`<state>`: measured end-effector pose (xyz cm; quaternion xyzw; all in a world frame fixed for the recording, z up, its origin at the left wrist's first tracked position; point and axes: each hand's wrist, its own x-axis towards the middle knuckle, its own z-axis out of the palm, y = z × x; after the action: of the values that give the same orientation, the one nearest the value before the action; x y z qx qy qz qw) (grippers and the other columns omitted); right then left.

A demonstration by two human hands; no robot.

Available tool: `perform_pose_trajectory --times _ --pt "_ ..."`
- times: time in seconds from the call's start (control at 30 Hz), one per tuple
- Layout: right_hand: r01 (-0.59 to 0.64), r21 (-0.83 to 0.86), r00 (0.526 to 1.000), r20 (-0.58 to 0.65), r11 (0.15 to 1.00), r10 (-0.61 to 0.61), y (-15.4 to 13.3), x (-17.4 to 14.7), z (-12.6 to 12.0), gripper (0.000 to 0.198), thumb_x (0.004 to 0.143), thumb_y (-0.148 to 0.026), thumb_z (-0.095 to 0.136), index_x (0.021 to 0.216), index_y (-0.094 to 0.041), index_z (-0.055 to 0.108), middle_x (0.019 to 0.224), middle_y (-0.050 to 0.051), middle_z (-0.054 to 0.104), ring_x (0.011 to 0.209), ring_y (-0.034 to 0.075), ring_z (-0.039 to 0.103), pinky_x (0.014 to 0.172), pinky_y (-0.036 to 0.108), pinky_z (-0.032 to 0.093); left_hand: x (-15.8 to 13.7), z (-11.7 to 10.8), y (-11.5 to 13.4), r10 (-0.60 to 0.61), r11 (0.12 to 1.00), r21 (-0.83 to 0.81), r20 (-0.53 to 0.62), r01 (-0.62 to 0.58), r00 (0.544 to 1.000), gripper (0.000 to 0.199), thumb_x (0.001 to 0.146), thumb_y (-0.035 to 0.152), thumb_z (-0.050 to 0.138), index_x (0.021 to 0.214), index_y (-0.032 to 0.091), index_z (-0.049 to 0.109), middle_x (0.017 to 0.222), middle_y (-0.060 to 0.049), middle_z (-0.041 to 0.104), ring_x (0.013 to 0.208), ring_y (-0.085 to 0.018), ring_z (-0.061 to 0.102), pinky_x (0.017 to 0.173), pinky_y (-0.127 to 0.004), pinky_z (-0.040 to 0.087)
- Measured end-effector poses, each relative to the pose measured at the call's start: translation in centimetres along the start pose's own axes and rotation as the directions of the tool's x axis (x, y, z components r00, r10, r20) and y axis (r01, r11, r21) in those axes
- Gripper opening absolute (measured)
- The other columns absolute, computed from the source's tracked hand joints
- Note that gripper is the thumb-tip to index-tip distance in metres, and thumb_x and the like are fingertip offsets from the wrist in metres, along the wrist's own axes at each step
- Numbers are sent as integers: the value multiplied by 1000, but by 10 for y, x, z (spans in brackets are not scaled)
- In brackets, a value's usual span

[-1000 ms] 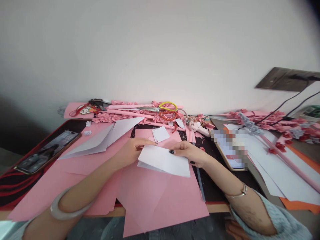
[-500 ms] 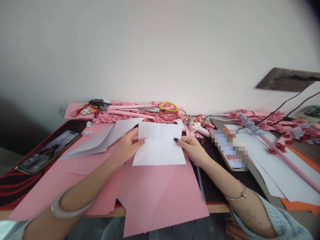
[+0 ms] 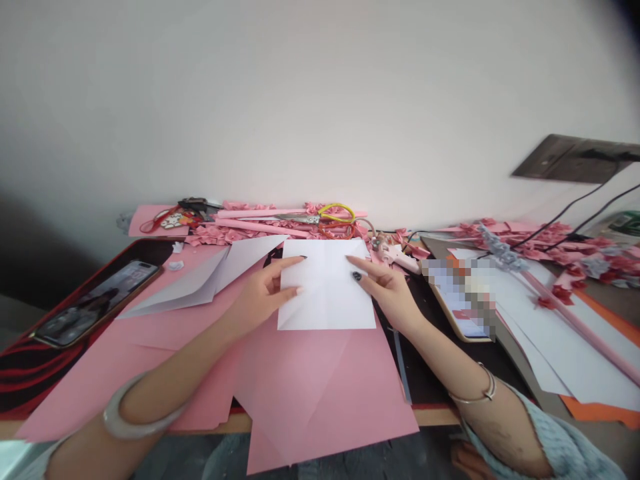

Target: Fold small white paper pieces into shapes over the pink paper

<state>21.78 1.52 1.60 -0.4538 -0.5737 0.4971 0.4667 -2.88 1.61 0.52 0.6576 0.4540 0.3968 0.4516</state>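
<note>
A white square of paper [image 3: 327, 300] with faint crease lines is in front of me, over a large pink sheet [image 3: 360, 400]. My left hand [image 3: 265, 290] touches its left side, with thumb and index finger spread apart on top of the paper. On the right side, my right hand [image 3: 393, 293] rests in the same way, index finger and dark-nailed thumb apart on the surface. The other fingers of both hands are partly hidden.
Left lie a folded white sheet [image 3: 185, 290], more pink paper [image 3: 145, 373] and a phone [image 3: 100, 300]. Scissors [image 3: 310, 218] top the pink paper flowers [image 3: 225, 235] by the wall. At right are another phone [image 3: 450, 293], white sheets [image 3: 545, 353] and a pink stick [image 3: 575, 323].
Both hands have gone from pinching the paper's side edges to laying index fingers and thumbs on top of it. The paper has shifted slightly right and away from me.
</note>
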Motion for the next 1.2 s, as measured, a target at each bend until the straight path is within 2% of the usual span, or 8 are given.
perform_pose_trajectory --times 0.1,0.33,0.5,0.6,0.8,0.9,1.03,1.2 --pt "-24 94 997 80 995 16 3 0 3 52 66 -24 71 117 -24 60 119 4 60 102 20 57 83 32 49 1 1 0 -31 995 -97 8 32 999 63 69 37 70 127 26 47 128 -6 50 98 -22 57 80 -34 51" --pt "9 0 1000 7 1000 -9 3 -1 4 49 64 -21 73 112 -20 64 114 6 64 100 23 60 86 37 50 0 0 1 -37 998 -49 -67 33 997 54 69 33 71 119 26 56 123 -5 57 98 -25 59 82 -36 50" --pt "153 -266 983 -61 952 -175 1 -5 6 31 70 -19 68 100 -24 70 105 4 68 98 23 60 90 38 45 -1 -1 3 163 971 206 -180 -125 970 29 73 32 68 100 24 69 92 -6 64 86 -23 56 77 -36 45" --pt "254 -407 956 -29 878 -290 2 -7 7 25 74 -19 64 97 -26 70 93 4 69 86 20 61 82 36 46 -2 -1 4 297 928 291 -204 -232 933 19 77 29 64 94 24 71 70 -2 50 67 -16 48 63 -31 43" --pt "458 -569 831 2 683 -556 1 -4 4 12 75 -18 63 79 -24 73 87 6 56 84 19 53 72 35 45 -1 -4 7 478 838 408 -232 -361 847 12 79 30 62 81 25 73 80 -4 46 79 -18 48 70 -33 44" --pt "450 -442 884 93 776 -459 -3 -3 1 11 79 -21 60 78 -21 71 85 6 62 82 18 57 73 33 46 0 -7 11 435 864 350 -160 -361 886 15 79 32 61 77 22 71 89 -6 57 86 -20 54 76 -33 46" --pt "263 -271 959 176 926 -221 -6 -4 1 13 79 -26 60 84 -18 69 80 5 67 74 16 60 66 27 47 0 -8 11 126 974 195 -46 -115 991 21 77 36 61 85 17 69 80 -4 67 68 -16 59 57 -24 47" --pt "59 -314 947 318 948 47 -4 -5 6 15 76 -26 61 83 -16 69 76 3 66 65 12 56 55 21 41 1 -5 5 -35 994 110 120 22 992 24 74 36 63 87 16 68 87 -5 70 75 -18 62 59 -23 48"
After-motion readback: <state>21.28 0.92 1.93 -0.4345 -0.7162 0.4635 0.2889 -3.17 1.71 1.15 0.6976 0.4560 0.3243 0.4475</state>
